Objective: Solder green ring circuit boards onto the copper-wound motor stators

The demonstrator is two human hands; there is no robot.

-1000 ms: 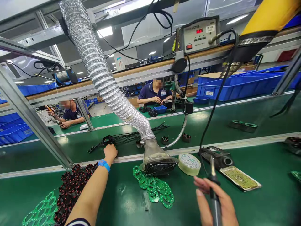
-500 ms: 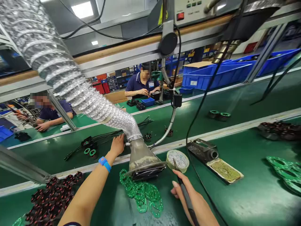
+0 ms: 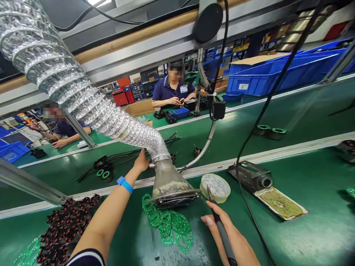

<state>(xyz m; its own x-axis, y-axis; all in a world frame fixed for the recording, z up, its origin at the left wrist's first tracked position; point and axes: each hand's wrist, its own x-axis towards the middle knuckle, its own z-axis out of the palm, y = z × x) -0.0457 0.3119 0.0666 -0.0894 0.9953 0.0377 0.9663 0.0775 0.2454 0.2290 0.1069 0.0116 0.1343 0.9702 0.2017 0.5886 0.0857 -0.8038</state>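
My right hand (image 3: 231, 236) grips a soldering iron (image 3: 222, 231) by its dark handle. The iron's tip is at a round pale tub (image 3: 225, 197) holding silvery scraps. My left hand (image 3: 141, 161) reaches over the far side of the bench beside the neck of a fume extraction hood (image 3: 169, 181). Its fingers are partly hidden near the duct, so I cannot make out whether they hold anything. Below the hood lies a pile of green ring-shaped circuit boards (image 3: 166, 226). Black cables (image 3: 122, 156) lie beyond my left hand.
A silver flexible duct (image 3: 111, 120) slopes across the left. Dark motor-like parts with red marks (image 3: 66, 225) are heaped at lower left. An iron stand (image 3: 249, 175) with a yellowish sponge (image 3: 281, 203) sits right, behind a hanging black cord (image 3: 242, 192). Two co-workers sit across the bench.
The view has shifted slightly. My left hand has moved a little deeper behind the duct's neck, hiding more of its fingers. The soldering iron stays at the tub in my right hand.
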